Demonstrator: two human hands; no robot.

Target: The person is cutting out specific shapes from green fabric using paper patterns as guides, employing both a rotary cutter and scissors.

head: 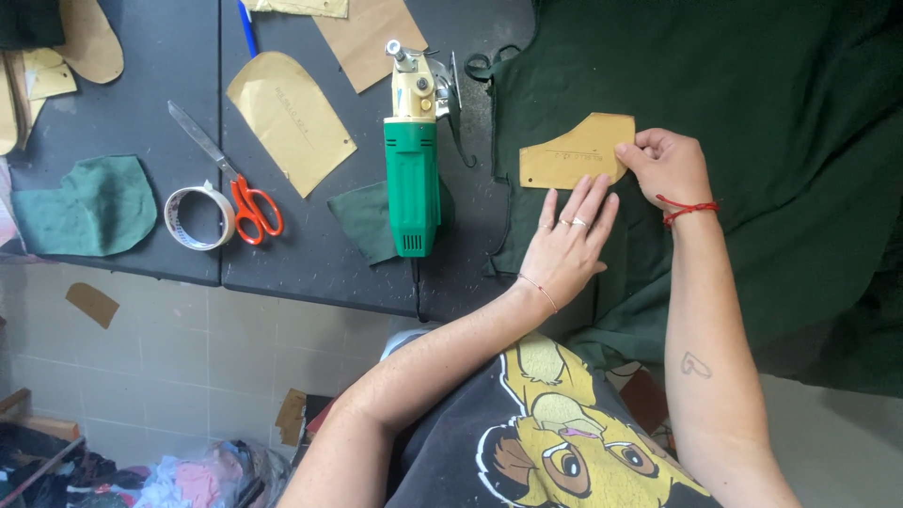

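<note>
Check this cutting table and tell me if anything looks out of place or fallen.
Two brown paper pieces lie on the tiled floor below the table edge, apart from the patterns on top. Otherwise nothing stands out: both hands, left hand and right hand, rest on the pattern piece on green fabric.

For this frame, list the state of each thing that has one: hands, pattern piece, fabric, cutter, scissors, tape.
Left hand: flat, fingers spread, pressing on the dark green fabric.
Right hand: pinching the pattern's edge.
Tan cardboard pattern piece: lying flat on the fabric.
Dark green fabric: spread over the table.
Green electric rotary cutter: lying untouched.
Orange-handled scissors: closed.
Roll of tape: lying flat.
</note>
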